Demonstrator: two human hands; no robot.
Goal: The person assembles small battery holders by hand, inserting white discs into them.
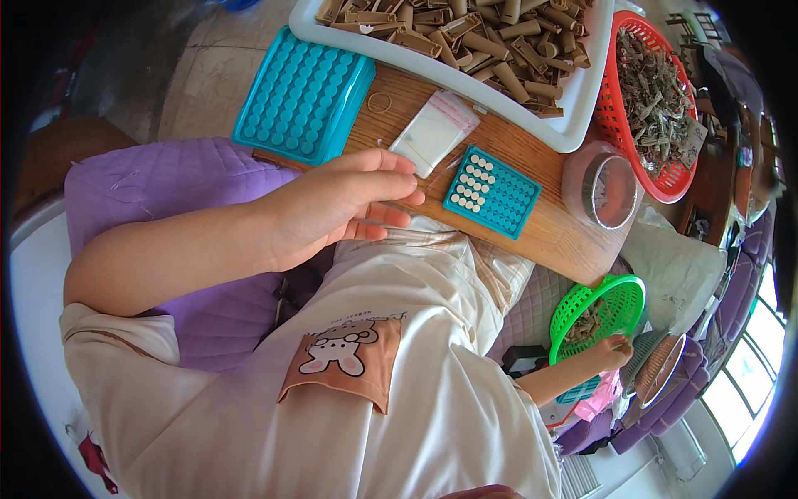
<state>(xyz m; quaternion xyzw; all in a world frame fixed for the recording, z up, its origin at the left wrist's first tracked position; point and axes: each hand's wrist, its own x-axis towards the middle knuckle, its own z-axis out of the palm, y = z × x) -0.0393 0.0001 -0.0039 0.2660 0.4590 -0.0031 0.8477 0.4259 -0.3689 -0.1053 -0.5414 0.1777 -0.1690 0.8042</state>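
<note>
Clear plastic packets (434, 133) look light and slippery, best pinched by an edge; left hand (345, 193) loosely spread, right hand (611, 353) too small to tell.

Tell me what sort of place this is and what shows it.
Probably a home living room doubling as a workspace: a purple quilted seat stands beside a wooden table, which bears a small teal tray partly filled with round white pieces.

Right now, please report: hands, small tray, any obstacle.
Left hand half-curled, looks empty. Right hand by green basket, grip unclear. Small tray partly filled with white pieces; nothing covering it.
</note>
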